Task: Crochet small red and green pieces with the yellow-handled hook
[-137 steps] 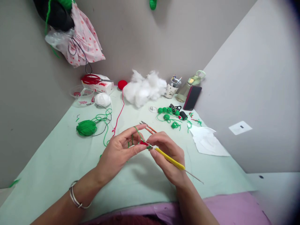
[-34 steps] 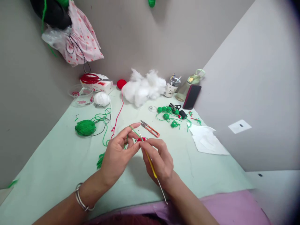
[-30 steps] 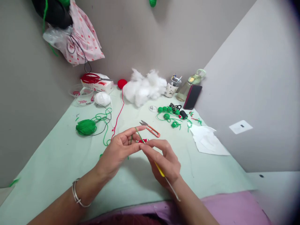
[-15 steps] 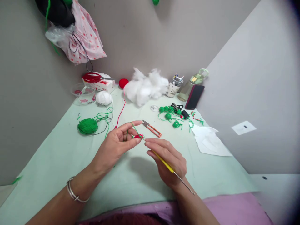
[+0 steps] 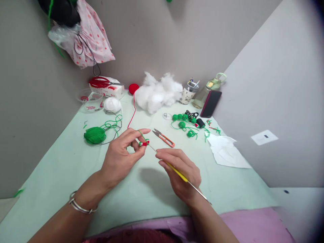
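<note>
Between the thumb and fingers of my left hand [image 5: 124, 148] is a small crochet piece [image 5: 144, 143] in red, white and green. A strand of green yarn [image 5: 142, 135] runs over my left index finger, which is stretched out. My right hand [image 5: 181, 172] is closed round the yellow handle of a crochet hook [image 5: 180, 172]. The hook's thin metal tip reaches the right end of the crochet piece; whether it sits inside a stitch is too small to tell. Just beyond my hands lie orange thread snips [image 5: 164, 137] on the table.
A green yarn ball [image 5: 95, 135], white yarn ball [image 5: 112, 105] and red yarn ball [image 5: 133, 88] sit at left and back. Behind stand white stuffing [image 5: 157, 94], a pen cup [image 5: 188, 93], a bottle [image 5: 202, 96] and a phone [image 5: 211, 104]. Green crocheted balls [image 5: 182, 125] and white sheets [image 5: 225, 150] lie right.
My left hand has moved slightly left with the crochet piece, away from my right hand. More of the hook's metal shaft shows between them. My right hand has hardly moved.
</note>
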